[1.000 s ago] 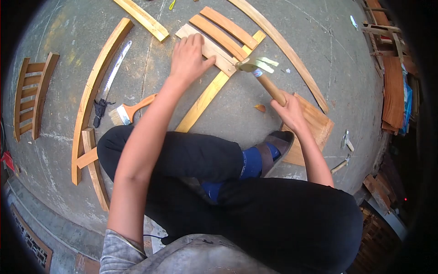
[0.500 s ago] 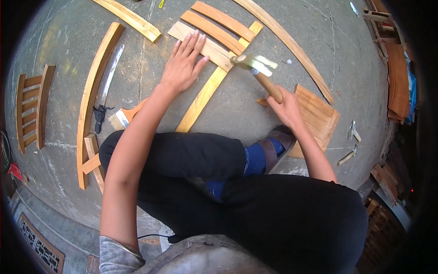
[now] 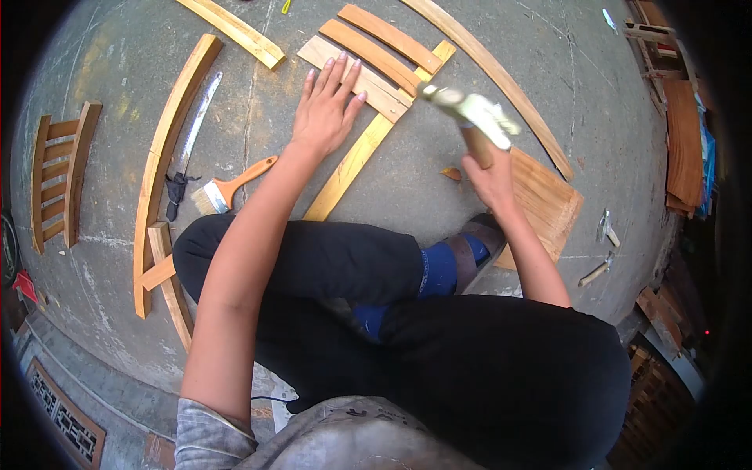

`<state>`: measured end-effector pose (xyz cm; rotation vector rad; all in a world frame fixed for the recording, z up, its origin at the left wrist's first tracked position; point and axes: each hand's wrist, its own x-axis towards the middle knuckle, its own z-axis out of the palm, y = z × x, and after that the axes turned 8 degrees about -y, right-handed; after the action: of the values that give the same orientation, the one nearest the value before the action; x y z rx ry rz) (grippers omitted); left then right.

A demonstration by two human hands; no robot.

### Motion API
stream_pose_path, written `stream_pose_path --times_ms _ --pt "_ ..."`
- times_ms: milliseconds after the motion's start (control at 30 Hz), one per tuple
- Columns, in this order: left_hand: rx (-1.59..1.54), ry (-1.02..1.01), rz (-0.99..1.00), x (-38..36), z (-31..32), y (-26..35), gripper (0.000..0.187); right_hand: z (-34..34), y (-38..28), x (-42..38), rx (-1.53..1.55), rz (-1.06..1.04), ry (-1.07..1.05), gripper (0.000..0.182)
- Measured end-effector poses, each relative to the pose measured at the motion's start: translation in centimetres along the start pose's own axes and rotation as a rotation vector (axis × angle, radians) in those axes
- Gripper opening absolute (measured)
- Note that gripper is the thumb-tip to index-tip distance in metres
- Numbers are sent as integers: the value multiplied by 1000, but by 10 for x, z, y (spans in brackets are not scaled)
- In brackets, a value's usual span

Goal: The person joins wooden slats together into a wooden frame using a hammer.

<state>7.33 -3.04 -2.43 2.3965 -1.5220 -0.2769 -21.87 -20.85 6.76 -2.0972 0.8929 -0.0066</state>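
Note:
My left hand [image 3: 325, 110] lies flat with fingers spread on a pale wooden slat [image 3: 384, 96]. The slat's right end rests across a long yellowish wood strip [image 3: 351, 171], and a small dark spot, perhaps a nail, shows near that end. Two more reddish slats, a nearer one [image 3: 368, 55] and a farther one [image 3: 392, 37], lie alongside it, over the same strip. My right hand [image 3: 493, 182] is wrapped round the handle of a claw hammer [image 3: 474, 113]. The hammer's head is blurred by motion and held in the air, right of the slat's end, apart from it.
A brush [image 3: 235, 184], a saw [image 3: 200, 121] and a curved beam [image 3: 168, 141] lie left. A slatted frame [image 3: 59, 176] is farther left. At right are a wooden board [image 3: 540, 200], a long curved strip [image 3: 501, 86] and two small tools, one a hammer [image 3: 609, 229].
The hammer head has moved away from the slat's end, up and to the right, tilting back. My left hand stays on the slat. The whole view has shifted slightly.

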Motion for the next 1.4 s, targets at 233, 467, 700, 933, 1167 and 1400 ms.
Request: stream_pose_path --times_ms 233,467,700,933,1167,1400 --pt "36 -7 0 1 -1 1 61 -7 -29 3 -284 -31 -44 24" --pt "31 9 -21 0 -2 2 61 1 -30 -7 14 -146 127 19" --pt "-145 28 -131 -39 -39 43 53 4 -2 -25 -139 83 9 29" --pt "23 -224 -57 -65 -52 63 44 4 -12 -16 -175 89 43 33" --pt "-79 -182 -165 -61 -57 56 44 3 -17 -21 -55 135 85 31" --pt "-124 -74 -154 -52 -92 47 45 6 -17 -19 83 137 132 27"
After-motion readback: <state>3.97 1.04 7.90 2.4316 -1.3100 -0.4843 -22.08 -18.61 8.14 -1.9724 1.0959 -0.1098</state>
